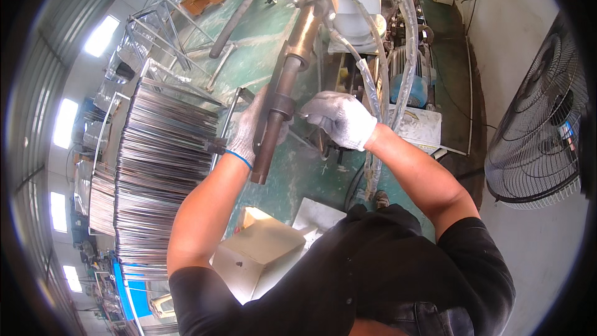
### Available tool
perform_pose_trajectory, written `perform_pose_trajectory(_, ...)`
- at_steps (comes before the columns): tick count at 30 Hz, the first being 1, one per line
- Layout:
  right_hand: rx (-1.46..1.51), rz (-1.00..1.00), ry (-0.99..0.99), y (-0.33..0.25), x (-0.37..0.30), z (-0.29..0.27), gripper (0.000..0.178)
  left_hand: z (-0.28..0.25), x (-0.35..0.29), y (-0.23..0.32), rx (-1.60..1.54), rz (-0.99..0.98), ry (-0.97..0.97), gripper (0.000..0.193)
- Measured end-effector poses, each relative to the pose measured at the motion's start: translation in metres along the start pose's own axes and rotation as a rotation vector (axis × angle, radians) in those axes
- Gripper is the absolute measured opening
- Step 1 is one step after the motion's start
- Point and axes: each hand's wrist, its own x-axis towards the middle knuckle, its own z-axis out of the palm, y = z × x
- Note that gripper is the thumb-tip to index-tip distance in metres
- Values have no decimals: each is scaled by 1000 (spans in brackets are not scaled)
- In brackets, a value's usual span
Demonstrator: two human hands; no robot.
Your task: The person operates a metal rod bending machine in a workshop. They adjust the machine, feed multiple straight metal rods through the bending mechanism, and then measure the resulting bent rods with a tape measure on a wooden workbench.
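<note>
A long metal cylinder with a brown shaft (pixel 287 81) and collars reaches toward me from the machine at the top middle. My left hand (pixel 247 127), in a white knitted glove with a blue cuff edge, is against the left side of the shaft's near end. Its fingers pass behind the shaft and are mostly hidden. A thin metal tube (pixel 229 118) runs close beside that hand; whether it is held I cannot tell. Right of the shaft is my right hand (pixel 341 119), also white-gloved. Its fingers are curled and pinched together, and what they hold, if anything, is too small to make out.
A rack of many thin metal tubes (pixel 165 174) stands close on my left. Clear hoses (pixel 404 50) hang right of the shaft. A pale open box (pixel 258 252) is below my left forearm. A large caged fan (pixel 541 118) stands at the right wall.
</note>
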Motion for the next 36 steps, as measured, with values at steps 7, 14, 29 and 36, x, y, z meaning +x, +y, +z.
perform_pose_trajectory(7, -9, -76, -53, 7, 13, -8, 30, -26, 13, -10, 62, 39, -76, 50)
perform_pose_trajectory(14, 59, -110, -133, 21, 18, -12, 34, -26, 17, -13, 135, 99, -45, 47)
perform_pose_trajectory(29, 5, -116, -106, 17, 23, -9, 40, -7, 0, -6, 25, 77, 22, 37)
perform_pose_trajectory(36, -19, -118, -75, 22, 18, -5, 37, -11, 4, -3, -88, -19, -67, 38)
